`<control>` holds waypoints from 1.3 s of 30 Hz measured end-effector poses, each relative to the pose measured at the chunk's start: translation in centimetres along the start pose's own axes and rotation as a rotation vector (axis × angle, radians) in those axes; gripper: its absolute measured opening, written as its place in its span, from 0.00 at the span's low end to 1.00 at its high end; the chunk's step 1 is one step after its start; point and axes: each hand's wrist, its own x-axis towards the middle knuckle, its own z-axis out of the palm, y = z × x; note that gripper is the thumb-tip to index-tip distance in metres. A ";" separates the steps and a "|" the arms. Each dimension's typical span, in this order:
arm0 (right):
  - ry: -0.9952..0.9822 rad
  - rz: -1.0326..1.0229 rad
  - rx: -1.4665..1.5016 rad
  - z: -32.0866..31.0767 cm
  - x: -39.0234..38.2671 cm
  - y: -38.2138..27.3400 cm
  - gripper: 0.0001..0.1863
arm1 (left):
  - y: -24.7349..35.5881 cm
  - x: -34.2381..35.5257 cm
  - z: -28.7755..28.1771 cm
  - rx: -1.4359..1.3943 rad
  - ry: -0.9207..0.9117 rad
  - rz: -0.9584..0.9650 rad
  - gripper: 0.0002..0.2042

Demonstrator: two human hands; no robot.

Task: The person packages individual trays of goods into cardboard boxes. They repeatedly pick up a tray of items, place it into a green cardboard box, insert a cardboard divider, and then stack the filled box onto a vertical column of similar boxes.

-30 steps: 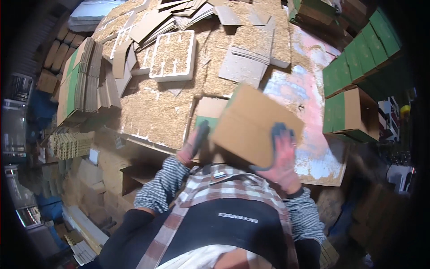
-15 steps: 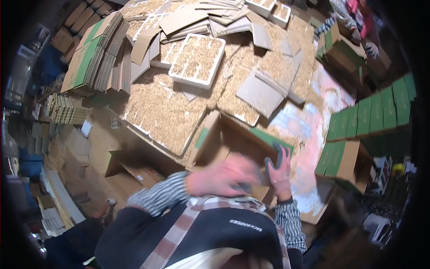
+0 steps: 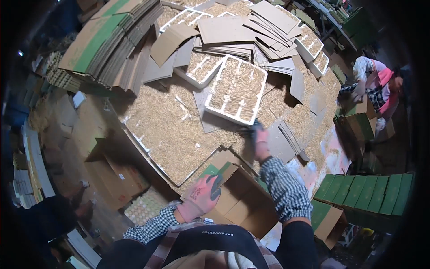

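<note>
My left hand [image 3: 204,195], in a pink and dark glove, grips the near-left rim of an open cardboard box [image 3: 244,206] with green bands in front of me. My right hand [image 3: 259,134] reaches beyond that box, its dark fingertips at the near edge of a white tray [image 3: 235,87] filled with straw-coloured shavings; they are blurred, so I cannot tell if they grip it. The tray sits on loose shavings [image 3: 156,125], among cardboard sheets [image 3: 212,31] and other filled trays [image 3: 309,42].
Flattened boxes [image 3: 101,42] are stacked back left, green boxes [image 3: 363,193] stand right. A person [image 3: 383,80] in pink works with a box [image 3: 360,121] at right. An open carton [image 3: 116,175] and an egg tray [image 3: 141,208] lie lower left.
The box has gone from tilted, bottom upward, to open side up. My right hand has moved forward to the white tray; my left hand shifted onto the box rim. The view has swung.
</note>
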 end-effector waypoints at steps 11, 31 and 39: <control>0.309 -0.188 0.216 3.3 3.1 -2.9 0.37 | -0.7 1.2 0.9 -0.087 0.037 0.010 0.24; 0.000 0.287 0.572 -12.0 -31.9 -16.6 0.30 | 1.7 8.5 2.9 -0.594 -0.218 0.054 0.23; 0.160 0.088 0.285 -13.4 -30.6 -11.2 0.27 | -0.1 9.0 0.0 -0.326 -0.382 0.132 0.29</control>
